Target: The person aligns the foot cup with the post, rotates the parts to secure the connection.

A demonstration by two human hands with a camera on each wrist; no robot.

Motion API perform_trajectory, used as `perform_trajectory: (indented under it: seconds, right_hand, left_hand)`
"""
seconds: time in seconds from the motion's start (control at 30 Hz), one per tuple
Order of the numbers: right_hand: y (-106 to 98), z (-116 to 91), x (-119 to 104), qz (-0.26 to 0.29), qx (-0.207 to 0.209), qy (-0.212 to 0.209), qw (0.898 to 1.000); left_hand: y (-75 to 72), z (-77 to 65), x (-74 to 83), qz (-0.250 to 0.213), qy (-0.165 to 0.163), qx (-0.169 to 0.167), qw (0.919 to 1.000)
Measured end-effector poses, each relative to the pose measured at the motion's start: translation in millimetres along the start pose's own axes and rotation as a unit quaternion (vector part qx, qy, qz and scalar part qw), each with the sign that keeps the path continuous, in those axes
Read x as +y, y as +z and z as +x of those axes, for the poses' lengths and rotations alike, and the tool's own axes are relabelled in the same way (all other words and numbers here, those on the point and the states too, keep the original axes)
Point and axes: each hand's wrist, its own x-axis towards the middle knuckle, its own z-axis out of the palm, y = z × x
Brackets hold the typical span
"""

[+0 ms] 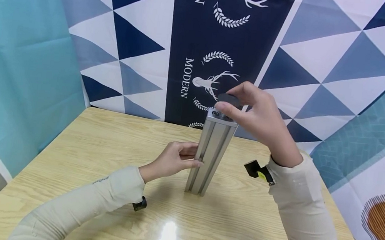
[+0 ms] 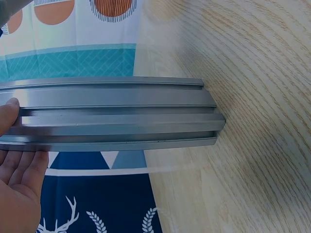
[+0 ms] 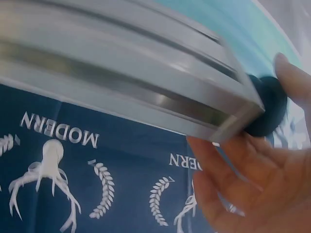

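A silver aluminium extrusion (image 1: 211, 152) with long grooves stands upright on the wooden table, leaning slightly in the head view. Its grooved side and lower end also fill the left wrist view. My left hand (image 1: 172, 159) grips it around mid-height, thumb on the near face and fingers behind. On the upper end sits a metal end plate (image 1: 218, 116) with a dark screw in it. Above the plate is a black round levelling foot (image 1: 228, 99), which my right hand (image 1: 260, 117) pinches at its rim between thumb and fingers. In the right wrist view the foot (image 3: 270, 107) sits close against the plate.
The wood-grain table (image 1: 135, 137) runs back to a patterned cloth (image 1: 141, 34) with triangles and deer prints. Teal cloth (image 1: 15, 49) hangs at the left. Small black cameras are strapped at both wrists, the right one (image 1: 253, 168) beside the sleeve.
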Motion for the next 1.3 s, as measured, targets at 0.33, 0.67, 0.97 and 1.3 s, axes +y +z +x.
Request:
perform_trajectory:
  seconds: [0.33, 0.67, 0.97, 1.3]
  right_hand:
    - [-8.0, 1.4, 11.6, 0.117, -0.158, -0.101, 0.975]
    - [-2.6, -2.5, 2.8, -0.009, -0.002, 0.015, 1.0]
    - [-9.9, -1.0, 7.9, 0.074, -0.127, -0.108, 0.983]
    - [-15.7, 2.7, 9.3, 0.017, -0.077, -0.102, 0.992]
  left_hand:
    - [-0.6, -1.4, -0.1, 0.004, -0.009, 0.004, 0.9999]
    - [-1.2, -0.1, -1.7, 0.005, -0.002, -0.005, 1.0]
    - [-1.3, -0.1, -0.8, -0.005, -0.009, -0.006, 0.9999]
    - [-0.2, -0.1, -2.9, -0.004, -0.006, -0.002, 1.0]
